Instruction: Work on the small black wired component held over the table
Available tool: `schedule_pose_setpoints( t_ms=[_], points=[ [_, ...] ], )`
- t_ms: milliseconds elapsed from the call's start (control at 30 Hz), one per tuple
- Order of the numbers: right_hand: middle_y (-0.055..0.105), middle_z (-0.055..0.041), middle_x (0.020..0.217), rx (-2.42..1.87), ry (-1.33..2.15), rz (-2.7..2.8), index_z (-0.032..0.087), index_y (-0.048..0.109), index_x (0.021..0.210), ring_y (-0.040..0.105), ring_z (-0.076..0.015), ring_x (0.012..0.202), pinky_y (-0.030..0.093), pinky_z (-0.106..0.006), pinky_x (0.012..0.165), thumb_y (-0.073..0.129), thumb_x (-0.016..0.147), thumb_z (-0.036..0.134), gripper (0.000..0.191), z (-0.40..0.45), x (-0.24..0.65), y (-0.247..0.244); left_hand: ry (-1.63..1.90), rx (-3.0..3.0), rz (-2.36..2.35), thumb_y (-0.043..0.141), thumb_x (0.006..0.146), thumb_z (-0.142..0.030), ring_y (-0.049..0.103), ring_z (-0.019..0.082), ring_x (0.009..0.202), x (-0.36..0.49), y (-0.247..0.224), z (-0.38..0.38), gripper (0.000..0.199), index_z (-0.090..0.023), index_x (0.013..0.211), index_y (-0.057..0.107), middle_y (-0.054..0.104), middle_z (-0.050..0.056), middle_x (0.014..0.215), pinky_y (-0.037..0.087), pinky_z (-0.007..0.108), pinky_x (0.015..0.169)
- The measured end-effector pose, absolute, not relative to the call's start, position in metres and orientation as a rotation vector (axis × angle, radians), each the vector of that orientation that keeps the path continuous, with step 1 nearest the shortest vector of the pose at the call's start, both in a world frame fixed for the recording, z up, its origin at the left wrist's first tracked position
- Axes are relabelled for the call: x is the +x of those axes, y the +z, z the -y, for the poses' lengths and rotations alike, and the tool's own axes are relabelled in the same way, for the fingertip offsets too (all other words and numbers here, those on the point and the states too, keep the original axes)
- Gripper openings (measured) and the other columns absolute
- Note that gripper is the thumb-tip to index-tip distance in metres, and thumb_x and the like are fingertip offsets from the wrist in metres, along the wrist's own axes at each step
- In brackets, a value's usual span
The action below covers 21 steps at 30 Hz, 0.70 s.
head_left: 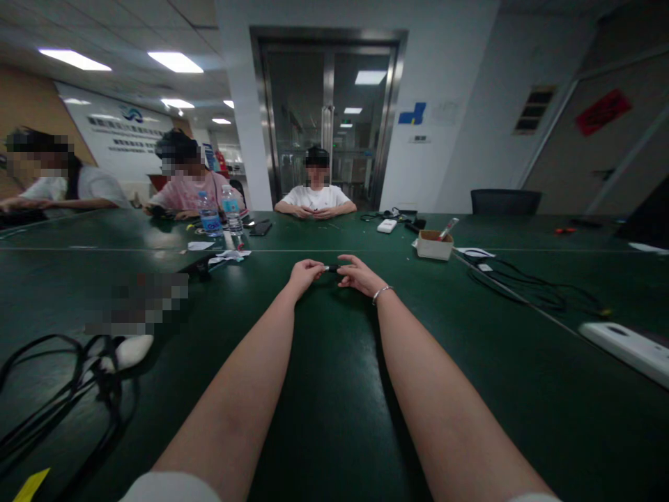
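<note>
Out over the green table (334, 390), both arms reach forward and the hands nearly meet. My left hand (306, 275) pinches the silvery left end of a small dark stick-like object (331, 268). Its exact kind is too small to make out. My right hand (360, 277), with a silver bracelet at the wrist, is at the black right end of that object. Its fingers are curved and spread apart; whether a fingertip touches the black end I cannot tell.
A small box (435, 246) with a stick-like item stands right of my hands. Bottles (210, 217) and papers (230, 256) lie ahead left. Cables (57, 390) and a white mouse (130, 352) are at left, a power strip (627, 348) at right. Several people sit around the table.
</note>
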State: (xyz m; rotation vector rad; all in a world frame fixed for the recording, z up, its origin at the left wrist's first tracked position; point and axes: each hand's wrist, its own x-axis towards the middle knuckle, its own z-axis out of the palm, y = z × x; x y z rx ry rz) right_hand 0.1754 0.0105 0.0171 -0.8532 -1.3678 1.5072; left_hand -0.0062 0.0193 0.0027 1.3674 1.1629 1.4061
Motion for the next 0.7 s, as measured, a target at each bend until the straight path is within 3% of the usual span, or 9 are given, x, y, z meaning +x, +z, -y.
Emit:
schedule_pose_setpoints(
  t_ms=[133,300,467,633,700],
  points=[
    [0.059,-0.0001,0.075,-0.907,1.509,1.391,0.017,0.049,0.107,0.053,-0.0038,0.042,0.058,-0.026,0.055,0.055,0.084,0.015,0.024,-0.0112,0.1743,0.0172,1.403,1.360,-1.159,0.071,0.058,-0.021,0.047,0.008,0.048,-0.0057,0.0038,-0.0181,0.019,-0.011,0.072,0.065,0.057,0.000,0.055,0.035,0.022,0.050],
    [0.059,0.0013,0.088,-0.807,1.516,1.414,0.023,0.046,0.116,0.056,-0.0032,0.046,0.058,-0.026,0.059,0.064,0.073,0.004,0.050,-0.0118,0.1762,0.0158,1.413,1.358,-1.157,0.071,0.058,-0.022,0.047,0.008,0.048,-0.0066,0.0023,-0.0195,0.020,-0.011,0.074,0.065,0.057,0.000,0.053,0.034,0.021,0.049],
    [0.062,-0.0030,0.076,-0.892,1.533,1.391,0.015,0.051,0.105,0.052,-0.0049,0.042,0.058,-0.027,0.055,0.054,0.087,0.020,0.019,-0.0116,0.1749,0.0168,1.413,1.346,-1.151,0.070,0.058,-0.019,0.047,0.008,0.048,-0.0065,0.0035,-0.0183,0.018,-0.010,0.074,0.065,0.057,0.000,0.055,0.035,0.022,0.050],
    [0.061,-0.0002,0.090,-0.792,1.545,1.390,0.023,0.049,0.114,0.057,-0.0047,0.049,0.058,-0.027,0.059,0.059,0.074,-0.001,0.047,-0.0108,0.1772,0.0169,1.410,1.326,-1.143,0.068,0.060,-0.018,0.048,0.008,0.048,-0.0068,0.0037,-0.0180,0.017,-0.010,0.074,0.065,0.058,0.001,0.056,0.036,0.022,0.051],
    [0.061,0.0000,0.084,-0.815,1.550,1.370,0.021,0.049,0.113,0.056,-0.0045,0.047,0.058,-0.028,0.060,0.059,0.077,0.004,0.041,-0.0115,0.1775,0.0163,1.410,1.325,-1.143,0.069,0.059,-0.018,0.048,0.008,0.048,-0.0071,0.0034,-0.0183,0.017,-0.010,0.074,0.066,0.058,0.001,0.057,0.036,0.022,0.051]
  ],
)
